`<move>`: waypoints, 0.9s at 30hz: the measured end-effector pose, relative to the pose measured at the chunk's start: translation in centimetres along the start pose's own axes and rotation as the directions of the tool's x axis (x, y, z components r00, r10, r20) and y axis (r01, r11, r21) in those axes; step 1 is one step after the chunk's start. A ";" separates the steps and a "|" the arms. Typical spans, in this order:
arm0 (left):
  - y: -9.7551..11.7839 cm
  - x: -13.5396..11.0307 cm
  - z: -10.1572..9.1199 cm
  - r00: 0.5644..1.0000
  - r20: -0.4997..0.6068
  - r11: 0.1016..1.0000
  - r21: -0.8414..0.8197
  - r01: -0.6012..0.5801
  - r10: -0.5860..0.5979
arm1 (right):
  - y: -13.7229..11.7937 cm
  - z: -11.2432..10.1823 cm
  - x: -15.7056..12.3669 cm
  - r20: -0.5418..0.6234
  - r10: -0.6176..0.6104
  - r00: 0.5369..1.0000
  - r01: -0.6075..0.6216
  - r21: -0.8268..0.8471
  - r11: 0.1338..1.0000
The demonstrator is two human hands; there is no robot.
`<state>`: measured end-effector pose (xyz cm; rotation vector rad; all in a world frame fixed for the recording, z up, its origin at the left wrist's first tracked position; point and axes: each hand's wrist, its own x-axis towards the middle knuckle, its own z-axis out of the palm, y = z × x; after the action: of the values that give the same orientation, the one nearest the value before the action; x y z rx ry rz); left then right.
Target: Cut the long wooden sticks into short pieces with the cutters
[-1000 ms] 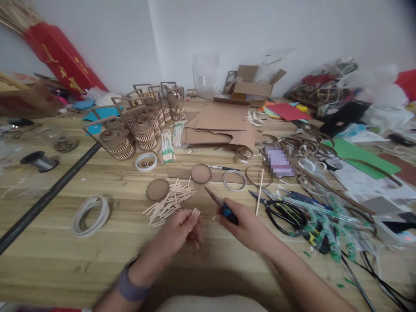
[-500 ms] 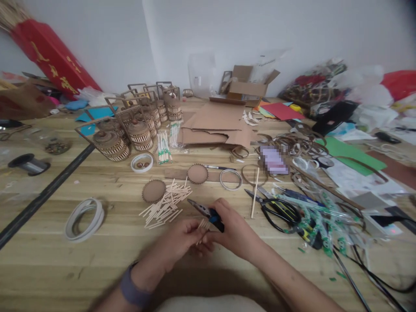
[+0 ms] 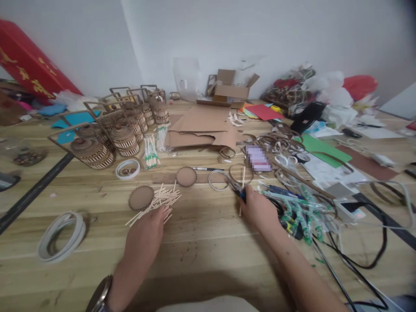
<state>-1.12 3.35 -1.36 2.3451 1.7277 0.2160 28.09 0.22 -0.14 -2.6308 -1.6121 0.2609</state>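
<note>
My left hand (image 3: 147,227) reaches down onto the near right edge of a loose pile of short wooden sticks (image 3: 167,197). Its fingertips are hidden behind the back of the hand, so whether it grips a stick does not show. Wrapped around the blue-black handles of needle-nose pliers (image 3: 237,187), my right hand (image 3: 258,208) is low over the table, beside a longer wooden stick (image 3: 243,175). Two round cardboard discs with notched brown rims lie by the pile: one disc (image 3: 141,198) at its left, another disc (image 3: 186,176) behind it.
Lidded baskets (image 3: 125,141) with tall handles stand at back left. A tape roll (image 3: 61,237) lies at front left, and a ring (image 3: 218,180) between my hands. Black-handled scissors (image 3: 275,204), wrappers (image 3: 305,216) and cables (image 3: 354,260) crowd the right. Cardboard (image 3: 201,123) lies behind.
My hands have parted. The left moved left onto the stick pile; the right carried the pliers right toward the long stick. The camera view has turned somewhat to the right.
</note>
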 end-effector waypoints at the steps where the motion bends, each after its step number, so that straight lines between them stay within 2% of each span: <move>1: -0.1 0.0 0.2 0.998 -0.053 0.999 0.006 -0.040 0.040 | -0.1 0.2 0.1 0.001 0.000 1.000 0.000 0.021 1.000; 4: -0.1 -0.4 0.3 0.966 -0.232 0.991 -0.044 -0.124 0.110 | -0.3 0.3 0.3 -0.006 -0.007 1.000 0.008 0.126 0.992; 6: 0.6 -0.7 -0.1 0.967 -0.242 0.971 -0.196 -0.134 0.085 | -0.3 0.1 0.2 -0.019 -0.036 0.999 0.039 0.241 0.970; 7: 1.1 -1.0 -0.3 0.981 -0.180 0.942 -0.312 -0.124 0.069 | -0.4 -0.1 0.0 -0.022 -0.062 0.998 0.066 0.308 0.949; 8: 1.9 -1.2 -0.5 0.994 -0.072 0.886 -0.451 -0.105 0.081 | -0.6 -0.3 -0.3 -0.020 -0.094 0.995 0.095 0.373 0.923; 9: 2.7 -1.4 -0.6 0.994 0.073 0.814 -0.580 -0.029 0.087 | -1.0 -0.5 -0.7 -0.014 -0.130 0.991 0.123 0.429 0.895; 10: 3.6 -1.5 -0.6 0.971 0.215 0.734 -0.675 0.070 0.105 | -1.4 -0.7 -1.2 -0.002 -0.165 0.986 0.145 0.495 0.857; 11: 4.4 -1.6 -0.5 0.944 0.307 0.651 -0.742 0.157 0.122 | -2.0 -0.9 -1.8 0.019 -0.201 0.979 0.154 0.575 0.804; 13: 5.7 -1.5 0.1 0.912 0.383 0.505 -0.822 0.265 0.144 | -3.4 -1.1 -3.0 0.060 -0.273 0.960 0.132 0.762 0.634; 15: 6.5 -1.4 0.7 0.916 0.369 0.437 -0.858 0.270 0.159 | -4.7 -1.2 -4.0 0.084 -0.345 0.935 0.093 0.880 0.466; 16: 6.6 -1.3 0.9 0.919 0.361 0.420 -0.867 0.269 0.157 | -5.2 -1.2 -4.3 0.095 -0.378 0.921 0.076 0.907 0.413; 18: 6.7 -1.3 1.1 0.917 0.365 0.377 -0.881 0.285 0.162 | -6.1 -1.2 -4.7 0.099 -0.410 0.907 0.074 0.920 0.386; 21: 6.6 -1.4 1.0 0.889 0.411 0.285 -0.893 0.347 0.204 | -6.8 -0.9 -4.7 0.083 -0.393 0.916 0.072 0.929 0.364; 23: 6.7 -1.5 0.9 0.887 0.406 0.251 -0.902 0.351 0.219 | -6.9 -0.6 -4.6 0.082 -0.389 0.918 0.069 0.930 0.361; 27: 6.5 -1.4 0.9 0.913 0.369 0.172 -0.924 0.341 0.174 | -6.7 0.2 -4.7 0.059 -0.398 0.916 0.129 0.894 0.429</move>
<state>4.67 0.10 -0.49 1.1085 0.9080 0.5855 20.08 -0.90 1.07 -1.5310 -1.3384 1.1254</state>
